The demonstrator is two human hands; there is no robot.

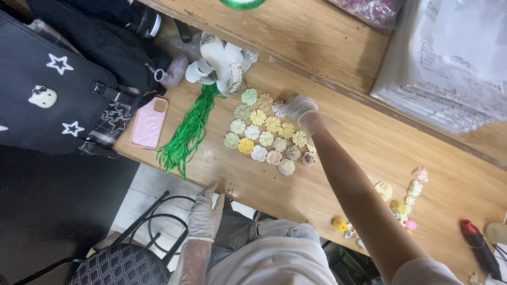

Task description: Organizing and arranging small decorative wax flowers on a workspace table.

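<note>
Now the gloved right hand (300, 109) is pinching a white flower (278, 108) at the flower rows' (265, 138) edge, needing a neat placement, while the left hand (206, 211), fingers loosely extended, is resting on the table edge (222, 184).

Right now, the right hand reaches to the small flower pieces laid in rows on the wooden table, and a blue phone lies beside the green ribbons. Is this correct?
Not quite: the phone is pink, not blue. The head view shows it lying beside the green ribbons. The rest holds: the right hand reaches to the flower pieces laid in rows on the wooden table.
</note>
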